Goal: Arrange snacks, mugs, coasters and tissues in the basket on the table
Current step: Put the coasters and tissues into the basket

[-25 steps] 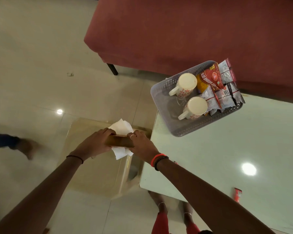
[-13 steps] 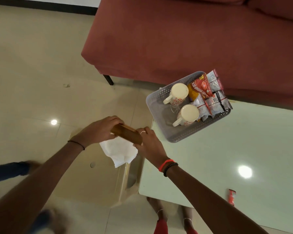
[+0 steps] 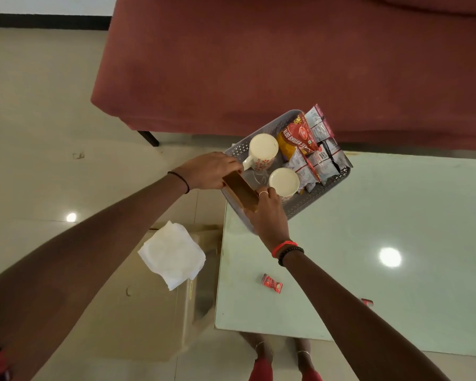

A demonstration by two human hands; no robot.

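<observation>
A grey perforated basket (image 3: 318, 198) sits on the far left corner of the pale glass table (image 3: 382, 215). Inside stand two cream mugs (image 3: 263, 148) (image 3: 283, 182), with several snack packets (image 3: 300, 134) packed along the right side. My left hand (image 3: 209, 170) and my right hand (image 3: 270, 215) each grip one end of a brown flat block (image 3: 239, 189), probably stacked coasters, held on edge over the basket's near left side. White tissues (image 3: 173, 254) lie on a cardboard box (image 3: 149, 312) left of the table.
A red sofa (image 3: 286, 64) stands just behind the basket and table. Two small red wrapped sweets (image 3: 271, 283) (image 3: 366, 301) lie on the table's near part. My feet show beneath the table's front edge. Tiled floor lies to the left.
Both hands carried the brown block up and right, from over the cardboard box to the basket. The tissues that were under my hands now lie alone on the box.
</observation>
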